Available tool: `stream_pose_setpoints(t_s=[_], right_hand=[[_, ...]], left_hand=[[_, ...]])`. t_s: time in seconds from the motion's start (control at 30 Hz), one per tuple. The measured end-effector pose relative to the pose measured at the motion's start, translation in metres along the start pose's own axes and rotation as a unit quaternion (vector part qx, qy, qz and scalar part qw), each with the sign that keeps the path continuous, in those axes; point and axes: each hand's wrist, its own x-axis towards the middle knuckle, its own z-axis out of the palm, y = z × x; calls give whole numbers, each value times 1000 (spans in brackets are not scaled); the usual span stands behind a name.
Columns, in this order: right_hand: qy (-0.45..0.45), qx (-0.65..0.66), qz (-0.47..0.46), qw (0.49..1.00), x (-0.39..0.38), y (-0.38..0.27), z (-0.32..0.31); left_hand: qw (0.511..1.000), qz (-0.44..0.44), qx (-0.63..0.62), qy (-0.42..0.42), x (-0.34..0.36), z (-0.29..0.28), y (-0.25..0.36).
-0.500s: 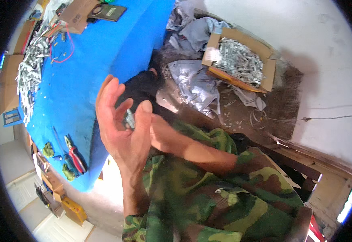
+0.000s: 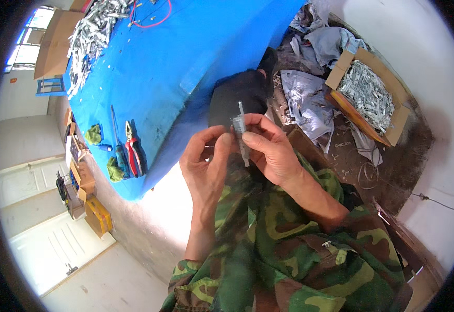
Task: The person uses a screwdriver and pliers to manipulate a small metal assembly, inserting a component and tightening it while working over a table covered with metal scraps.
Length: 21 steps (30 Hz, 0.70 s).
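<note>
Both hands met in front of the chest, over the green camouflage clothes [image 2: 289, 249]. The right hand [image 2: 273, 151] had its grip pinched around a small grey metal piece [image 2: 240, 130] that stood almost upright. The left hand [image 2: 206, 166] touched the same piece with its fingertips [image 2: 226, 138]. Red pliers [image 2: 132, 148] lay on the blue tabletop [image 2: 175, 57]. A cardboard box [image 2: 388, 130] of metal bits sat on the floor.
</note>
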Motion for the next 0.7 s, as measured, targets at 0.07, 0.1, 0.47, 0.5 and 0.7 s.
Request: stream_pose_setpoints(t_s=[0.07,0.1,0.47,0.5,0.7], right_hand=[[4,-11,2,1000,0,2,4],[5,-18,1,1000,-1,2,4],[11,-127,-2,992,-4,7,4],[9,-144,1,989,-5,7,3],[-5,-197,-17,980,-5,9,1]], left_hand=[[1000,1,7,-1,0,-3,0],[1000,0,1,-4,0,-4,-2],[1000,19,6,-5,-3,-11,-13],[1000,6,3,-1,-4,-12,-12],[999,-46,4,4,-3,-12,-7]])
